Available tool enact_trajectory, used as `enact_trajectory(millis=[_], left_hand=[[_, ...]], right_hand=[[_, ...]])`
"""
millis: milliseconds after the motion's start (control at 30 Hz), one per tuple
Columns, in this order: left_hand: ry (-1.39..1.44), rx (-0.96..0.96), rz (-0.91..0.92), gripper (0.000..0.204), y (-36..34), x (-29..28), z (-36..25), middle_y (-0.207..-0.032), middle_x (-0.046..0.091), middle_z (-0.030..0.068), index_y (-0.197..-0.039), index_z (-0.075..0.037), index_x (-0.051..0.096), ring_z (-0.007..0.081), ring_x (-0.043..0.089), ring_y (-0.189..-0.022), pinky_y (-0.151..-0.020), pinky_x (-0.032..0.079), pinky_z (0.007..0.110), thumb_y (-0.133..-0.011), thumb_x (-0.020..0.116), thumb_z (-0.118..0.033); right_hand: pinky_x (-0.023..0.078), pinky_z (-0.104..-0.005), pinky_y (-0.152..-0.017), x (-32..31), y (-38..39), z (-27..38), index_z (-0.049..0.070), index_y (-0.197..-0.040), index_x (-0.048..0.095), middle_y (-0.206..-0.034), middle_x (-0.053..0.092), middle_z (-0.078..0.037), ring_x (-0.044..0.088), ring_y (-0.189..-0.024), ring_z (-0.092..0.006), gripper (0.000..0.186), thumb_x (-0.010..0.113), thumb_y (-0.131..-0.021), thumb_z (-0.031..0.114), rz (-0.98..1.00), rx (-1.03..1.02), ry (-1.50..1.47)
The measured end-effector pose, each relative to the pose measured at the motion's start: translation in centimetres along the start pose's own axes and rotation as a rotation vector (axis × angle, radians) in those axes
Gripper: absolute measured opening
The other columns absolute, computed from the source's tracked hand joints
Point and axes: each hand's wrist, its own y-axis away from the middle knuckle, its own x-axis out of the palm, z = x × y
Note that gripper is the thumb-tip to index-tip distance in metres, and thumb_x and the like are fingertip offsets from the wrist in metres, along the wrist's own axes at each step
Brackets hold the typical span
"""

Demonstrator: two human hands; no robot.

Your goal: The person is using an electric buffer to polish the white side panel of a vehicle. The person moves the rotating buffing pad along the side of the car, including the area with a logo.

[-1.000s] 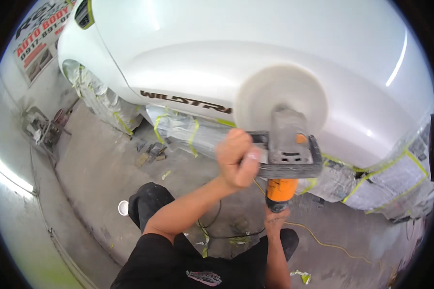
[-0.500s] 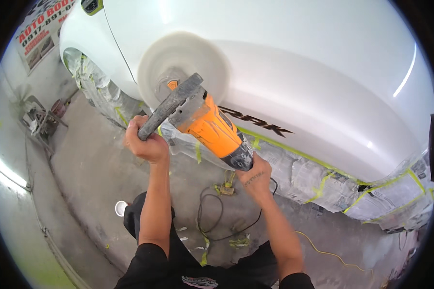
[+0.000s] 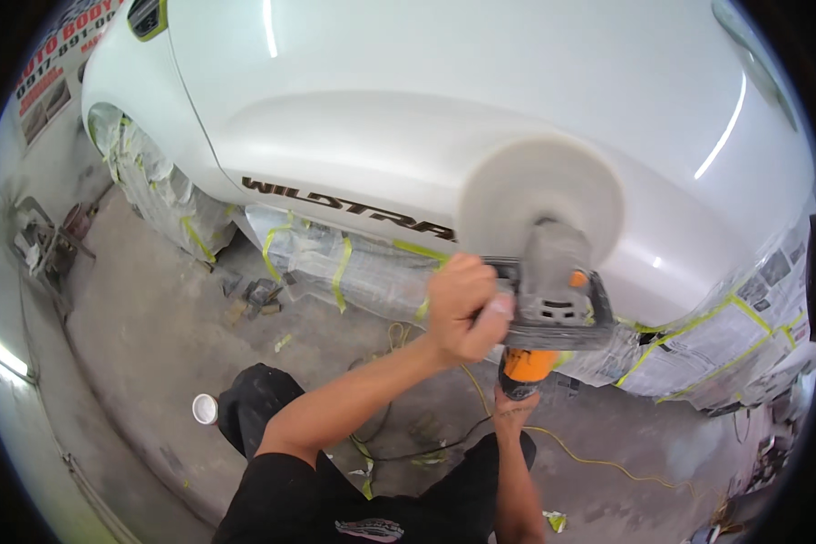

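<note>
The polisher (image 3: 558, 267) sits right of the middle, its pad (image 3: 539, 186) a blur against the car (image 3: 363, 72), cut off up top. The left hand (image 3: 467, 310) squeezes the handle (image 3: 562, 338). The right hand (image 3: 515, 411) wraps the bottom end (image 3: 519, 388), its fingers mostly hidden.
</note>
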Motion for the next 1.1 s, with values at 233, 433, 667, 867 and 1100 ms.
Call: enact_trajectory(millis=[233, 433, 667, 867, 1100], left_hand=[[-0.123, -0.041, -0.187, 0.025, -0.4, -4.6, -0.1, -0.061, 0.039, 0.007, -0.062, -0.004, 0.048, 0.0241, 0.039, -0.061, -0.058, 0.029, 0.038, -0.083, 0.061, -0.01], [-0.584, 0.064, -0.552, 0.032, 0.1, -18.8, 3.5, -0.064, 0.047, 0.0073, -0.066, 0.0, 0.045, 0.0193, 0.042, -0.058, -0.056, 0.036, 0.033, -0.094, 0.048, -0.016], [0.011, -0.225, -1.19, 0.026, -0.5, -29.7, 6.9, -0.064, 0.053, 0.004, -0.073, -0.005, 0.058, 0.0137, 0.048, -0.057, -0.057, 0.039, 0.03, -0.093, 0.054, -0.02], [-0.061, -0.172, -1.128, 0.021, 0.6, -30.1, 7.9, -0.067, 0.055, 0.0063, -0.079, -0.002, 0.058, 0.0169, 0.05, -0.059, -0.06, 0.043, 0.03, -0.093, 0.055, -0.018], [-0.339, -0.142, -0.488, 0.026, 0.4, -19.2, 1.9, -0.067, 0.051, 0.0104, -0.074, 0.004, 0.051, 0.0206, 0.049, -0.066, -0.065, 0.043, 0.035, -0.093, 0.049, -0.012]], right_hand=[[0.046, -0.0371, -0.062, 3.4, -0.2, 2.3, -0.008, -0.085, 0.06, -0.07, 0.061, -0.011, 0.056, -0.067, -0.0168, 0.023, 0.074, -0.075, 0.006, 0.153, 0.058, -0.2], [0.053, -0.043, -0.069, 11.9, -2.1, 9.8, -0.003, -0.098, 0.067, -0.079, 0.07, -0.024, 0.071, -0.076, -0.0409, 0.035, 0.077, -0.071, 0.016, 0.432, -0.171, -0.138], [0.052, -0.0476, -0.071, 18.6, -4.9, 18.3, -0.004, -0.096, 0.065, -0.08, 0.068, -0.027, 0.066, -0.078, -0.0471, 0.038, 0.077, -0.068, 0.019, 0.54, -0.395, 0.121], [0.051, -0.0493, -0.072, 17.5, -6.0, 18.4, -0.003, -0.093, 0.065, -0.083, 0.067, -0.028, 0.065, -0.08, -0.0487, 0.035, 0.075, -0.067, 0.018, 0.563, -0.394, 0.113], [0.052, -0.0432, -0.068, 10.3, -2.0, 11.4, -0.006, -0.095, 0.067, -0.076, 0.068, -0.025, 0.069, -0.073, -0.0416, 0.035, 0.077, -0.073, 0.019, 0.432, -0.236, -0.103]])
